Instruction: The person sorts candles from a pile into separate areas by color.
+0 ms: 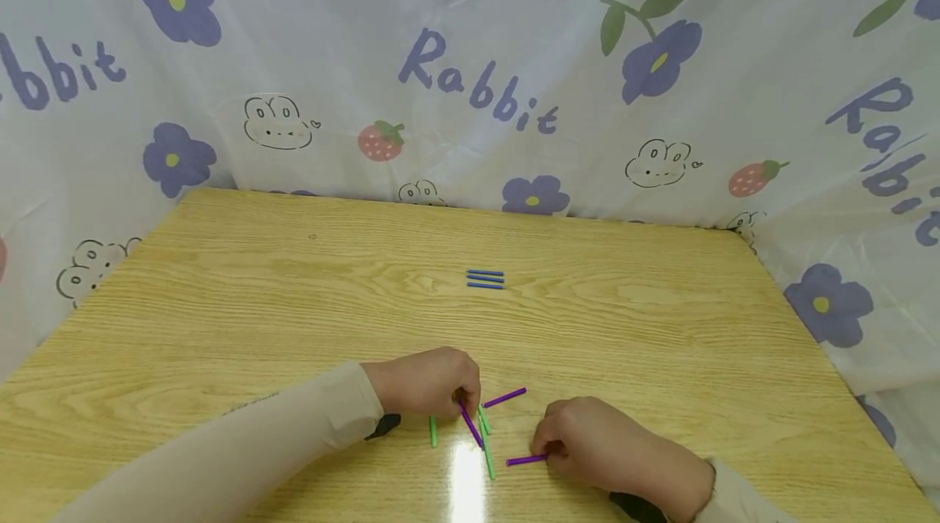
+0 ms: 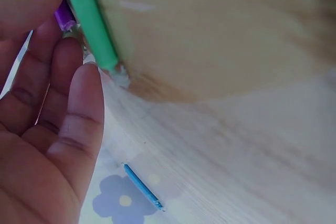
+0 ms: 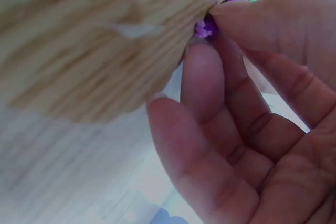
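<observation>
Both hands (image 1: 429, 382) (image 1: 596, 443), thumb drawn to fingertips, each pinch a slim, straight, vivid purple stick (image 1: 472, 426) (image 1: 525, 460).

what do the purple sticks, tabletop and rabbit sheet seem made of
Thin purple sticks: probably plastic, smooth and evenly coloured. Flat, yellowish wood-grained tabletop: wood or laminate, glossy, since bright glare shows on it. White rabbit-printed sheet: perhaps plastic film or fabric, faintly shiny, with soft creases.

Purple sticks (image 1: 505, 397), green sticks (image 1: 488, 454), flower-printed white cloth (image 1: 514, 1)
</observation>
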Demonstrator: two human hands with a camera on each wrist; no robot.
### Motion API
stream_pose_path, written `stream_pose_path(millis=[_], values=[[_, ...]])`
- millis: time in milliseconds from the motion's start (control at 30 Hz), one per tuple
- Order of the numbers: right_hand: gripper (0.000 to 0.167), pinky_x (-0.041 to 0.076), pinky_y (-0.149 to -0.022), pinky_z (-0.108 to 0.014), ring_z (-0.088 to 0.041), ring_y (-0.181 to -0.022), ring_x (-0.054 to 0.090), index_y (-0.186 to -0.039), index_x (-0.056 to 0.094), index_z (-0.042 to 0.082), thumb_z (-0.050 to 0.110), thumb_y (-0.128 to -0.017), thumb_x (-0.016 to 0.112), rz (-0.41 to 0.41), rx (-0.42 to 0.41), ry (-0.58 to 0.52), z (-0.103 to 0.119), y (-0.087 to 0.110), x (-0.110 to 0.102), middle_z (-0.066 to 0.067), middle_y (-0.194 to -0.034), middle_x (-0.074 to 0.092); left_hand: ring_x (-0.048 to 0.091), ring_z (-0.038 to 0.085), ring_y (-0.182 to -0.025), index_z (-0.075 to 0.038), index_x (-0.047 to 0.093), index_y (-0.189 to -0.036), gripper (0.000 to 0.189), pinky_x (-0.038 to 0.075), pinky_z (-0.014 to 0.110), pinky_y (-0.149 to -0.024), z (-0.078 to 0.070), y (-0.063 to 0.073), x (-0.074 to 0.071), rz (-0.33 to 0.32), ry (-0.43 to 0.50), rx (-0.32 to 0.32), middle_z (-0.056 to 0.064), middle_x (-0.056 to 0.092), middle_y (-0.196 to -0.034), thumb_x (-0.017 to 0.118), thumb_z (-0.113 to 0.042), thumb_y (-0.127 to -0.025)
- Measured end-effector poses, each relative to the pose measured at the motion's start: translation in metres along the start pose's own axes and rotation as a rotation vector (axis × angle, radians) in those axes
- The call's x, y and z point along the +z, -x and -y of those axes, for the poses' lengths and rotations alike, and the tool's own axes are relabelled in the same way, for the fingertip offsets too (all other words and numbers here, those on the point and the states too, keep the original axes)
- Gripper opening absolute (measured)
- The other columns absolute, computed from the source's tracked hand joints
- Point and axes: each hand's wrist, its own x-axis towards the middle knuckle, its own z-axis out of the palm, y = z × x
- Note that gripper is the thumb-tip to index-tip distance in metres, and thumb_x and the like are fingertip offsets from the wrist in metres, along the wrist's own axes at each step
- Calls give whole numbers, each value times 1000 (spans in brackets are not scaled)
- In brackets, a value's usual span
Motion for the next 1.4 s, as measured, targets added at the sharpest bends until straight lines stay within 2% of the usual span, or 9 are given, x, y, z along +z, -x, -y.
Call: stream_pose_path(millis=[233, 500, 767, 933, 1233, 1400], values=[[17, 46, -64, -14, 7, -72, 52, -82, 76, 17, 1, -77, 73, 5, -7, 1, -2, 0, -1, 15, -79, 63, 48, -2, -74, -10, 73, -74, 22, 45, 12, -68, -1, 2, 0, -5, -4, -7, -8, 62, -77, 66, 11, -78], [19, 49, -66, -16, 2, -76, 58, -83, 77, 15, -3, -76, 71, -21, 38, -48, -7, 2, -4, 13, -81, 66, 45, -1, -72, -10, 72, -74, 22, 43, 13, -66, -3, 4, -1, -8, -4, -23, -9, 59, -75, 66, 11, -78], [18, 50, -66, -19, 1, -77, 58, -84, 77, 12, -3, -77, 71, -34, 74, -78, -9, 0, -11, 10, -83, 67, 45, -1, -71, -10, 71, -74, 21, 42, 13, -66, -3, 5, 0, -11, -25, 2, -9, 60, -75, 65, 10, -78], [13, 50, -64, -19, 1, -75, 57, -85, 77, 11, 0, -79, 73, -75, 86, -79, -12, -2, -15, 9, -82, 67, 47, -1, -72, -10, 72, -75, 21, 43, 13, -68, -4, 5, 0, -13, -60, 10, -9, 60, -74, 65, 10, -78], [15, 50, -66, -20, -5, -78, 61, -91, 76, 8, -1, -82, 69, -121, 152, -95, -19, -13, -28, 3, -88, 69, 48, 0, -72, -11, 72, -75, 20, 44, 14, -70, -5, 7, 1, -32, -100, -1, -10, 59, -74, 67, 8, -78], [15, 50, -66, -20, -6, -78, 61, -91, 76, 7, -2, -83, 67, -154, 163, -94, -23, -23, -36, 0, -89, 70, 48, 0, -72, -11, 72, -75, 20, 44, 15, -71, -6, 9, 1, -45, -124, 5, -9, 60, -74, 66, 8, -79]])
